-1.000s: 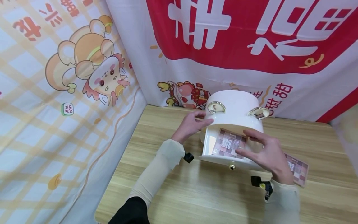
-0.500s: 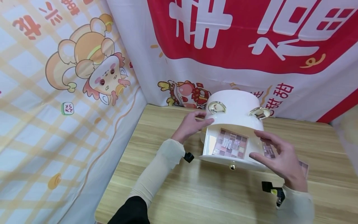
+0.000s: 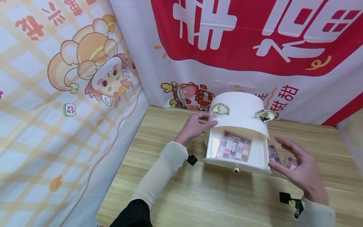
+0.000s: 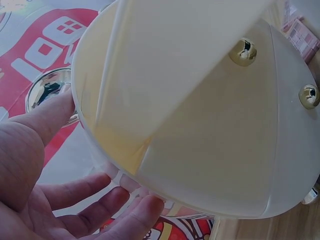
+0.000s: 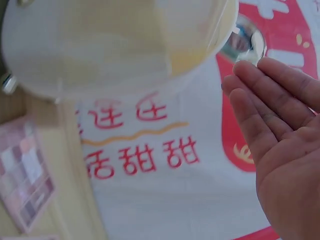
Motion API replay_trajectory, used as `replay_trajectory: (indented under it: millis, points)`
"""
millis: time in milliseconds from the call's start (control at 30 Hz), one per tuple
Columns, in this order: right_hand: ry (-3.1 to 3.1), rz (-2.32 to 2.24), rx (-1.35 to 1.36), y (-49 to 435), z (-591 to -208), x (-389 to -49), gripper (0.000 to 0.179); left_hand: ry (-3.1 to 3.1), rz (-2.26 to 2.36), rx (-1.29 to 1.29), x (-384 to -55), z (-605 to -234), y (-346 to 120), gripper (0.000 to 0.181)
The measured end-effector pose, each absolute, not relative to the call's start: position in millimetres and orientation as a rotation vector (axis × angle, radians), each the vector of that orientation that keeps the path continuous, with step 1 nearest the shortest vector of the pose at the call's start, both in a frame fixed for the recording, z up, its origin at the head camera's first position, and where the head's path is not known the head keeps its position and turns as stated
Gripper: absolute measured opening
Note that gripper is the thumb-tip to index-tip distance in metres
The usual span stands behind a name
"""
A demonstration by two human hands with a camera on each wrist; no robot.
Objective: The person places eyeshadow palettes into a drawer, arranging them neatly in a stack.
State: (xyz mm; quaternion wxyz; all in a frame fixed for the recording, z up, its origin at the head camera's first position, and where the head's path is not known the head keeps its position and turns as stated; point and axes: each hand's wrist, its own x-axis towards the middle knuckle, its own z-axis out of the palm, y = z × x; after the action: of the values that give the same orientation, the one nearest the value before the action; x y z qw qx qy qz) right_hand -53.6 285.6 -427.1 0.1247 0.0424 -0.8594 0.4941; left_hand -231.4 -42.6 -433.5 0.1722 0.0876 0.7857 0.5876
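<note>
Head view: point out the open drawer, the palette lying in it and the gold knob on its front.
Drawer (image 3: pixel 259 153): head view, on the bare floor toward its right side.
Palette (image 3: pixel 234 147): head view, on the middle of its checkered face.
Gold knob (image 3: pixel 236 170): head view, on its rounded front.

In the head view, a white cloth with orange plaid (image 3: pixel 31 126) hangs at 9 o'clock, a cartoon animal (image 3: pixel 96 60) printed on it towards 10. From 12 to 2, a white back cloth (image 3: pixel 167 71) carries a red panel (image 3: pixel 246 61) with large white characters. The pale, wood-grained desk (image 3: pixel 221 198) spreads around 5 o'clock, catching a soft sheen.
</note>
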Motion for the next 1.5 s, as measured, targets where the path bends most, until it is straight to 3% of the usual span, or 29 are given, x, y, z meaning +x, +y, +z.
replay_trajectory:
  millis: [867,1500]
  points:
    - [-2.697,1.341,-0.251,348.6,-485.6,-35.6,0.105,2.229,1.667,0.243,-229.2,-433.2,-42.9,0.071]
    - [-2.862,1.136,-0.285,394.0,-536.4,-33.0,0.116,2.246,1.651,0.234,-229.3,-433.0,-43.0,0.072]
